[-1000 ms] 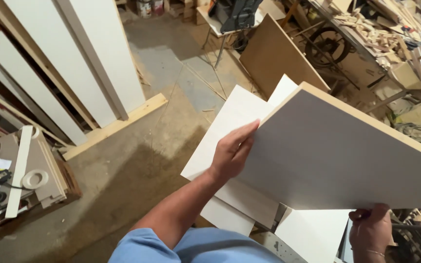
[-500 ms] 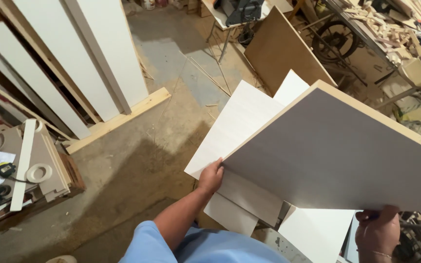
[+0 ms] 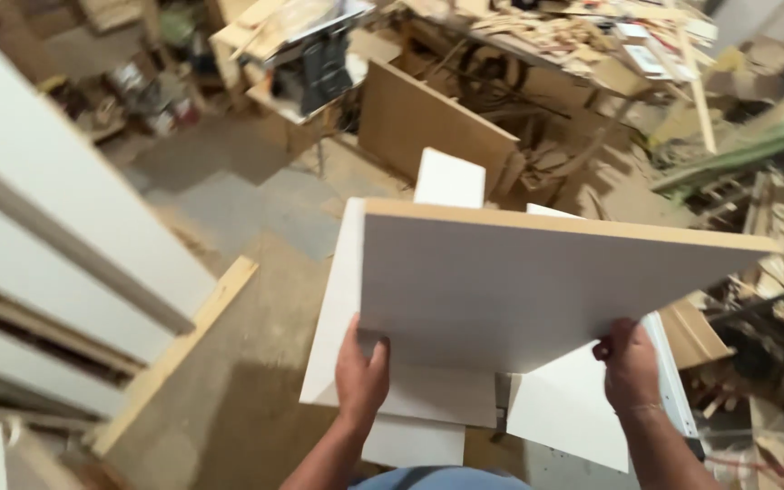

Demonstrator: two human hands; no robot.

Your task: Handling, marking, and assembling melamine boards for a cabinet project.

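I hold a large white board [image 3: 519, 281] with a raw brown far edge, roughly level in front of me. My left hand [image 3: 361, 374] grips its near left corner from below. My right hand [image 3: 630, 363] grips its near right edge. Beneath the board lies a stack of white panels [image 3: 419, 399] on the floor, partly hidden by the board.
Tall white panels [image 3: 56, 209] lean at the left, with a long wooden plank [image 3: 179, 349] on the dusty floor beside them. A brown board [image 3: 428, 122] leans behind the stack. A table saw [image 3: 306, 54] and cluttered benches of wood scraps [image 3: 592, 36] fill the back and right.
The board has swung from a steep tilt to nearly level and turned square to me. My left hand slid down to its near left corner; my right hand now grips the near right edge.
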